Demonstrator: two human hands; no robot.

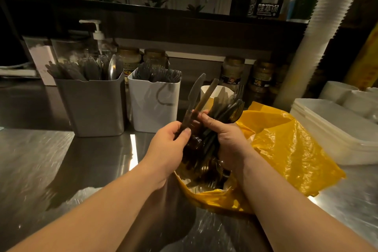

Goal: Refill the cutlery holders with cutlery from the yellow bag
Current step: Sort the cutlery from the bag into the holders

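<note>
My right hand [224, 137] grips a thick bundle of dark plastic cutlery [216, 118] above the open yellow bag [286, 149]. My left hand [169, 145] pinches the handle of a dark plastic knife [193, 96] that sticks up from the bundle. More dark cutlery lies in the bag's mouth below my hands. Three holders stand behind: a grey holder [92, 104] full of knives and spoons, a white holder [155, 104] with forks, and a small white cup [208, 90] partly hidden by the bundle.
The steel counter [51, 170] spreads to the left and front. White lidded tubs [337, 129] sit at the right, with a tall stack of white cups [319, 32] behind. Jars [231, 71] and a pump bottle [96, 35] line the back wall.
</note>
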